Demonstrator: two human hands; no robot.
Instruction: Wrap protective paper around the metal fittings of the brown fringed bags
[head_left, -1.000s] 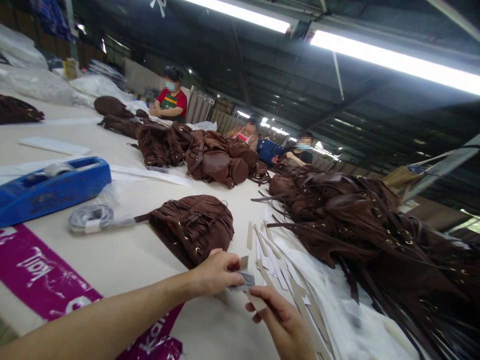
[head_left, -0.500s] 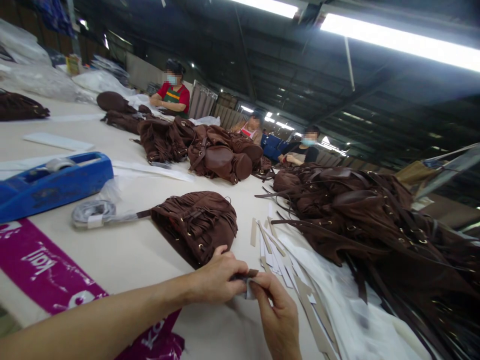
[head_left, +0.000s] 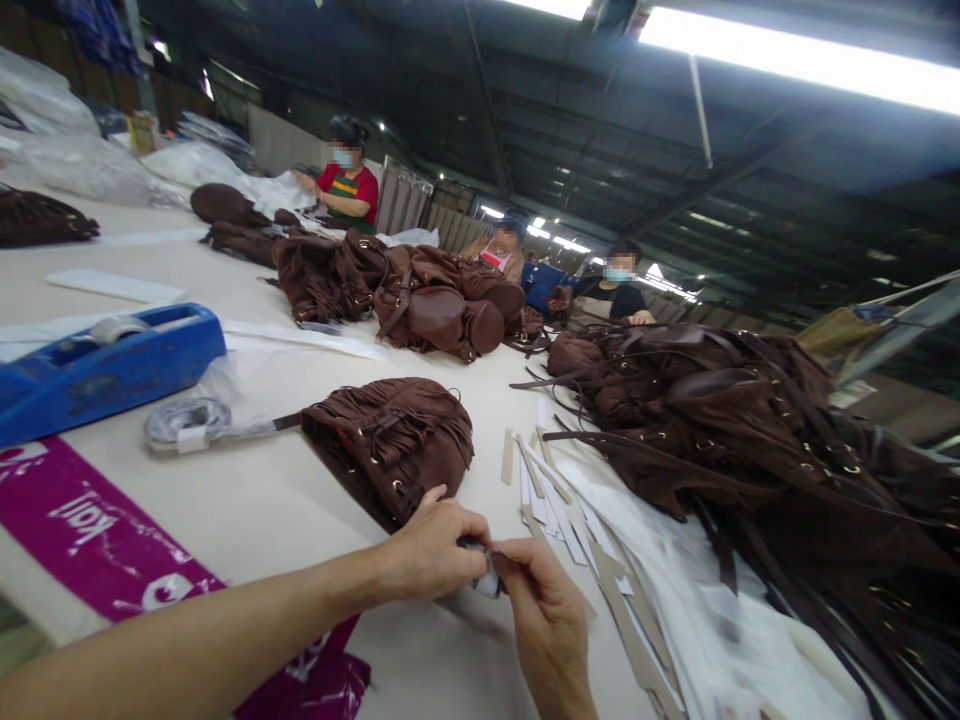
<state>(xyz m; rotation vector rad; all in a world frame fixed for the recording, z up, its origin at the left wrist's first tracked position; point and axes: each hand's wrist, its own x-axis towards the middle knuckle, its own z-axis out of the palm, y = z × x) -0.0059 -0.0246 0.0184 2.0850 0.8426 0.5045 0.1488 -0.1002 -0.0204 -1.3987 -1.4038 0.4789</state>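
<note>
My left hand (head_left: 439, 545) and my right hand (head_left: 549, 620) meet low in the middle of the view. Both are closed on a narrow dark strap (head_left: 472, 545) with a pale greyish wrap (head_left: 487, 582) around it, and the fingers hide most of it. Just beyond my left hand lies a dark brown fringed bag (head_left: 397, 450) on its side, its eyelet-lined opening facing left. From its left side a strap runs to a coil (head_left: 187, 425) wrapped in clear plastic with a white band. Where the held strap joins the bag is hidden.
A blue tape dispenser (head_left: 112, 365) and purple printed plastic (head_left: 97, 530) sit at left. Card strips (head_left: 577, 510), white sheeting (head_left: 675, 570) and a large heap of brown bags (head_left: 720, 420) lie at right. More bags (head_left: 435, 310) stand farther back; several people work behind.
My right hand has shifted slightly left and down, and the strap piece that stuck out above its fingers is now hidden. Two people across the table have moved their arms.
</note>
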